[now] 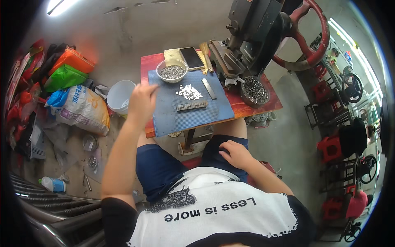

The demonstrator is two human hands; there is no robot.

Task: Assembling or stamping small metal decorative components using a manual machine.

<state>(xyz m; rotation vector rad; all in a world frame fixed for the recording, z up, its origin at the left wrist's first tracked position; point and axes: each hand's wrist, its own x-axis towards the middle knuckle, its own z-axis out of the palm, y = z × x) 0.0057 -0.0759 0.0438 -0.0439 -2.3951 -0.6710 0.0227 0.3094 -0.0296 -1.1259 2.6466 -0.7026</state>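
My left hand (142, 102) is raised over the left edge of the blue mat (166, 119), thumb and fingers drawn together; whatever may be between them is hidden. On my right thigh lies my right hand (237, 154), holding nothing, its fingers loosely apart. Small silvery metal parts fill a white bowl (172, 70) at the mat's far side. In front of it spreads a pile of small white pieces (189, 92). A slotted metal bar (191, 106) lies nearer me, with a plain flat metal bar (209, 89) to the right.
A hand press with a red wheel (302, 35) stands at the table's far right, beside a bowl of dark metal parts (254, 91). A phone (192, 58) and a straw brush (206, 55) lie at the back. Left of the table are a white bucket (121, 97) and stuffed sacks (80, 108).
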